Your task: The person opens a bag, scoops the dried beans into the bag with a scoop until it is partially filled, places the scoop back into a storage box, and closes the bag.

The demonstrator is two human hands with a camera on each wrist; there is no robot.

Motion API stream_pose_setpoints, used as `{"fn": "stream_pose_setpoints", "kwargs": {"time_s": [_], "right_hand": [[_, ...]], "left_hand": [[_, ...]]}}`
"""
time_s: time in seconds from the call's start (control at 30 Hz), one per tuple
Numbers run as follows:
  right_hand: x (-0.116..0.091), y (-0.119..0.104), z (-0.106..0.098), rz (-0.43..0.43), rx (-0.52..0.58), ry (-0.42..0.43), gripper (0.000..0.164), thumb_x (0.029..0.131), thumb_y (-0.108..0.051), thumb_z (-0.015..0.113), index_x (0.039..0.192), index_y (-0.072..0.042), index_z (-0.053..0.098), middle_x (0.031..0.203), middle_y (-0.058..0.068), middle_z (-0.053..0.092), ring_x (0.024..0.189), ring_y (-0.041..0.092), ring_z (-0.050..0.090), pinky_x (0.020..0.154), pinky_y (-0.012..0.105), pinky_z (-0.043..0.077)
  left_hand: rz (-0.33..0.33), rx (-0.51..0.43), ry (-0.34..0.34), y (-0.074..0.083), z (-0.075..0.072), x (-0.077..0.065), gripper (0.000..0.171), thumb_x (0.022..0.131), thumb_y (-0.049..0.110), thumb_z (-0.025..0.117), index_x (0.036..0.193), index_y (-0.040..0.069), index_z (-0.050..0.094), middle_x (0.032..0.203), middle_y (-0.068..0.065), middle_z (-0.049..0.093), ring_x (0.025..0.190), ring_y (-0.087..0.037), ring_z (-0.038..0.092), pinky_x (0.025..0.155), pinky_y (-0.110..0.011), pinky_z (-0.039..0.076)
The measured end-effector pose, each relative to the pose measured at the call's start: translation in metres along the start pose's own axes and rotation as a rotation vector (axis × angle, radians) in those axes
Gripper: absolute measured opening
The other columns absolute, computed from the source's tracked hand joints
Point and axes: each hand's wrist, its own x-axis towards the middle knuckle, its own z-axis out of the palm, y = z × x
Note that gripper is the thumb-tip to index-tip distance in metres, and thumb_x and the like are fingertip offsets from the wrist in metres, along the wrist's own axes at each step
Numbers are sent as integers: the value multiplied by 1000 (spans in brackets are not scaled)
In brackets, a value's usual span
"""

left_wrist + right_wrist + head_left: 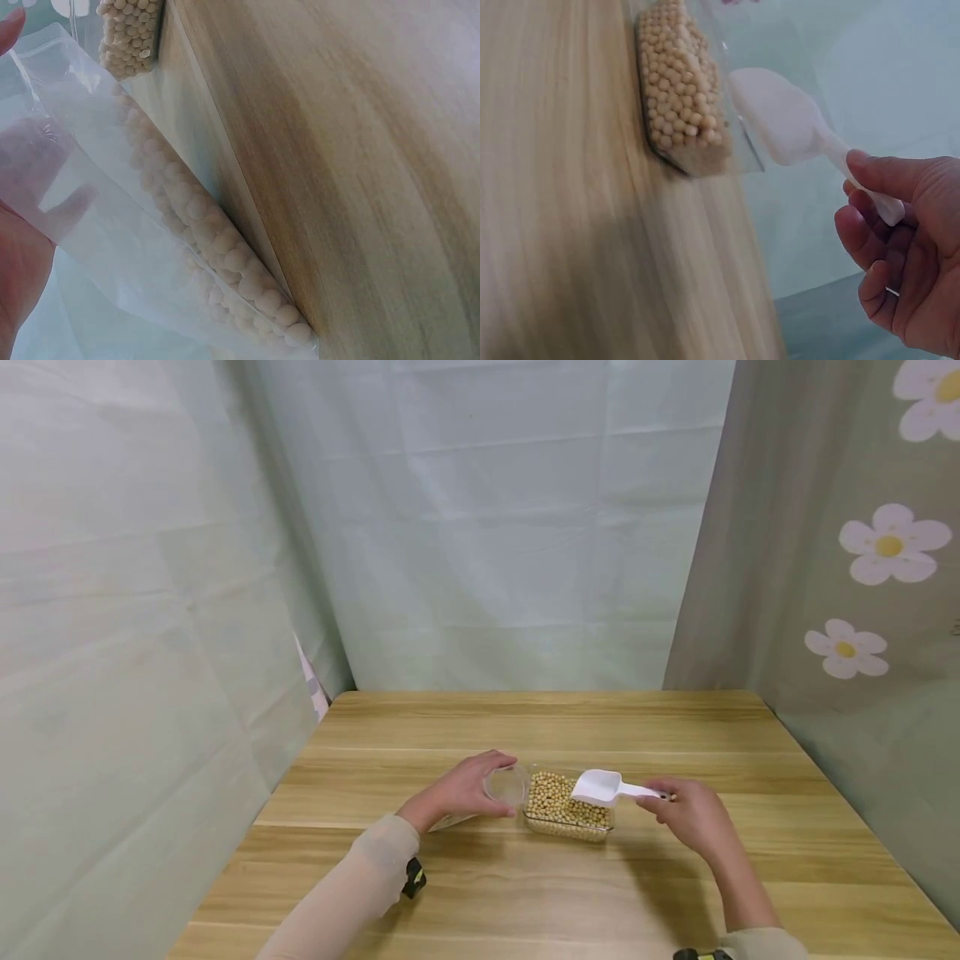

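My left hand (465,787) holds a clear plastic bag (97,187) at its mouth, fingers and thumb spread around the round opening. Pale yellow beans (225,255) that look like soybeans lie along the bottom of the bag. My right hand (696,817) pinches the handle of a white plastic scoop (598,787) between thumb and fingers. The scoop's blade hangs over the right part of a clear rectangular box (569,822) full of the same beans (552,795). No beans show on the scoop. The bag's mouth is close beside the box's left side.
A wood-grain table (525,902) carries the box and the bag. Pale curtains (510,527) hang behind and to the left, and a curtain with white flowers (892,545) hangs on the right. Dark wrist straps (414,878) sit at both sleeves.
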Motion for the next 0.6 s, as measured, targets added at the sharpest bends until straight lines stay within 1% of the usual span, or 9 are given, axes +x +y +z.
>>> {"fn": "stream_pose_setpoints", "kwargs": {"time_s": [0.2,0.4,0.6], "right_hand": [[-2,-3,-13,3,-54,-47,32,81,-36,66,100,-11,68,71,-1,60,63,13,53,52,31,38],[-5,-4,-22,-14,-57,-77,30,80,-32,68,99,-9,68,72,0,61,63,14,53,52,31,39],[-8,-4,-28,-20,-53,-117,28,80,-29,68,98,-7,68,74,1,61,65,15,53,53,31,40]], "left_hand": [[-10,3,-8,1,0,0,84,66,51,74,135,15,41,124,5,49,112,-13,46,91,-36,40],[-18,3,-12,2,0,0,86,66,49,75,135,11,41,124,5,49,113,-13,45,92,-37,39],[-16,12,-8,1,0,0,84,67,50,74,136,15,41,125,5,48,115,-13,44,94,-37,38]]}}
